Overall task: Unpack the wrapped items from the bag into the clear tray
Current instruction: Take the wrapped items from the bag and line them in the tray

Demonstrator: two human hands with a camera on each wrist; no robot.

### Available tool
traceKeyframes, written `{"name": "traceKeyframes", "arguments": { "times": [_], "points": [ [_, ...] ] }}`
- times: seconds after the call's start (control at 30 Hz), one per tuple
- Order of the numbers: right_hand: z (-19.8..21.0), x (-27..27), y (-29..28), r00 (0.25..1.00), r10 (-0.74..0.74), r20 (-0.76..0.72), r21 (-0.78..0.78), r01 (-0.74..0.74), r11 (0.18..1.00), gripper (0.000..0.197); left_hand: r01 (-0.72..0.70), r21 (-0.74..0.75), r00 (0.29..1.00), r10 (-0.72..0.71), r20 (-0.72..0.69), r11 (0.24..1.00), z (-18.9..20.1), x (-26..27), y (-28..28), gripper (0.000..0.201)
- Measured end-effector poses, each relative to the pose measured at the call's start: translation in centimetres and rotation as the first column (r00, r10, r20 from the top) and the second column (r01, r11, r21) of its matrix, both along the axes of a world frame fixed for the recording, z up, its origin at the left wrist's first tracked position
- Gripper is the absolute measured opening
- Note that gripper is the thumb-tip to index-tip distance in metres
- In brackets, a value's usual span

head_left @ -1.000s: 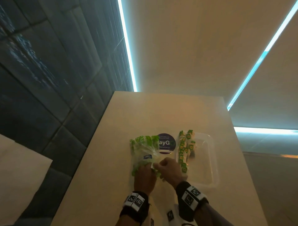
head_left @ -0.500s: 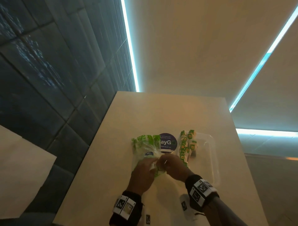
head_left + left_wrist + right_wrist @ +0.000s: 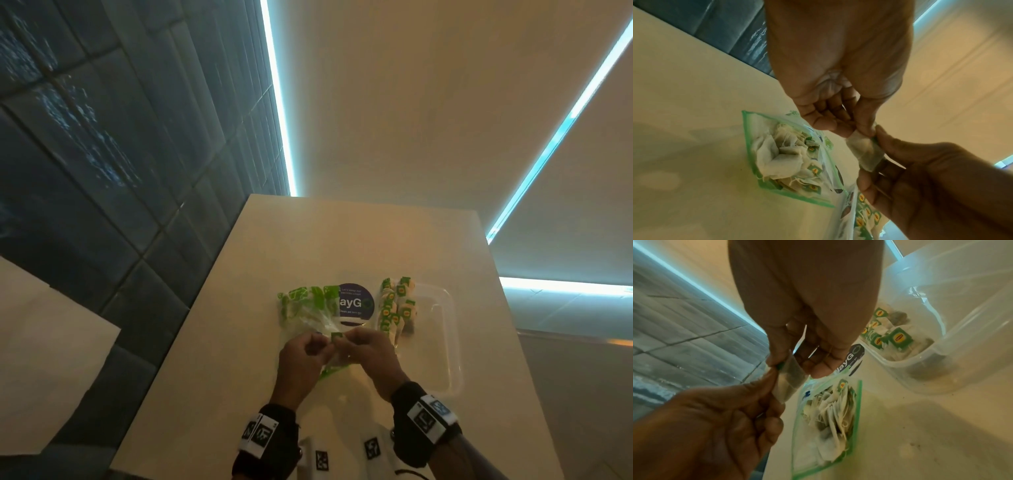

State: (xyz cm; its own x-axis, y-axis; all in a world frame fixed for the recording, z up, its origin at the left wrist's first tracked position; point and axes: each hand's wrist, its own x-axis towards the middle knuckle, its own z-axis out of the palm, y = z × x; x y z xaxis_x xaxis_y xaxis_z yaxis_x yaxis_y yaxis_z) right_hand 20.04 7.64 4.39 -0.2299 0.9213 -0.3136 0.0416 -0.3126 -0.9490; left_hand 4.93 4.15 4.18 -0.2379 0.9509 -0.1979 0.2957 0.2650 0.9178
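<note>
A clear zip bag point(image 3: 303, 310) with green edges lies on the pale table, full of tea bags point(image 3: 785, 154). Just above its near end, both hands hold one tea bag point(image 3: 337, 337) between them. My left hand point(image 3: 318, 346) pinches its top corner with thumb and forefinger point(image 3: 862, 130). My right hand point(image 3: 354, 342) pinches the same tea bag point(image 3: 790, 378) from the other side. The clear tray point(image 3: 442, 342) stands to the right, with several green-tagged tea bags point(image 3: 397, 308) along its left side point(image 3: 892, 335).
A round purple sticker point(image 3: 356, 303) lies on the table between the bag and the tray. A dark tiled wall runs along the table's left edge. White pieces with black markers point(image 3: 322, 460) sit at the near edge.
Both hands have come back from the bag's mouth toward me and risen a little. A single tea bag is now out of the bag, held between them.
</note>
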Motion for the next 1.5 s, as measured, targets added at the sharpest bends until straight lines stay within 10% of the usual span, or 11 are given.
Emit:
{"name": "traceKeyframes", "arguments": {
  "times": [0.13,0.27,0.57,0.9,1.2,1.5],
  "points": [
    [0.2,0.8,0.3,0.988,-0.154,-0.027,-0.010,0.154,0.988,0.010,0.050,-0.079,0.975,-0.066,-0.212,0.996,-1.2,-0.5,-0.8,0.009],
    [0.6,2.1,0.5,0.971,-0.235,-0.047,0.009,0.236,0.972,0.014,0.008,-0.108,0.807,-0.070,-0.586,0.994,-2.6,-0.3,-2.6,0.025],
    [0.8,3.0,-0.6,0.989,-0.136,-0.063,-0.047,0.134,0.990,0.009,0.132,-0.119,0.630,-0.176,-0.756,0.984,-3.9,1.3,-2.0,0.023],
    [1.2,4.6,-0.5,0.995,-0.009,0.096,0.010,0.008,1.000,0.021,-0.047,-0.042,0.848,0.018,-0.530,0.998,-1.8,0.9,-1.7,0.013],
    [1.3,1.8,-0.2,0.934,0.235,0.270,0.210,-0.295,0.932,0.010,0.099,0.023,0.966,-0.090,-0.241,0.995,1.0,-0.7,-1.1,0.017],
    [3.2,1.4,-1.0,0.916,0.089,-0.390,-0.251,-0.199,0.947,0.020,0.158,0.078,0.940,-0.174,0.293,0.984,3.3,-1.6,-1.2,0.032]
  ]
}}
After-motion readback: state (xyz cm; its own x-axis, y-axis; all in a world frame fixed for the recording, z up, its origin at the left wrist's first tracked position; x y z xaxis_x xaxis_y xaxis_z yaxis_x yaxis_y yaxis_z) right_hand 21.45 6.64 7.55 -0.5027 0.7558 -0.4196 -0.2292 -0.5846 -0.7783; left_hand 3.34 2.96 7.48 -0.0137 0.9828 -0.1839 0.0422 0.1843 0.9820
